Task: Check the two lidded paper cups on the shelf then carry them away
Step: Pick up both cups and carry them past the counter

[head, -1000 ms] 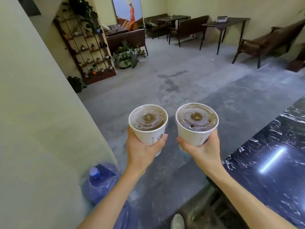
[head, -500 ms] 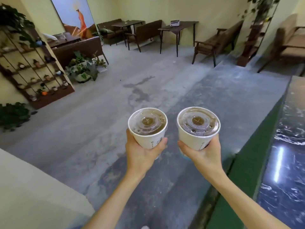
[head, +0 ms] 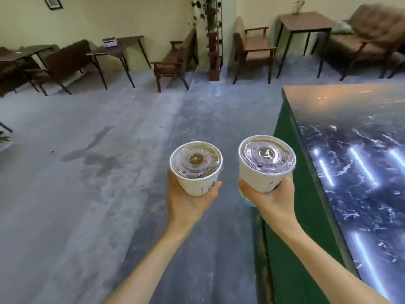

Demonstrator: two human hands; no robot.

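Observation:
Two white paper cups with clear plastic lids are held upright in front of me above the grey floor. My left hand (head: 188, 200) grips the left cup (head: 196, 163) from below and the side. My right hand (head: 269, 198) grips the right cup (head: 266, 159) the same way, close to the green side of a counter. Brown liquid shows through both lids. The shelf is out of view.
A counter with a glossy black marble top (head: 355, 163) and green side panel (head: 293, 194) runs along the right. Brown armchairs (head: 175, 60) and dark wooden tables (head: 116, 51) line the far wall. A plant stand (head: 214, 40) rises at the back centre. Grey concrete floor (head: 87, 172) spreads to the left.
The view has swung to the right: the pale wall, water bottle and plant shelf on the left have left the frame, and the counter fills more of the right. Both cups stay held.

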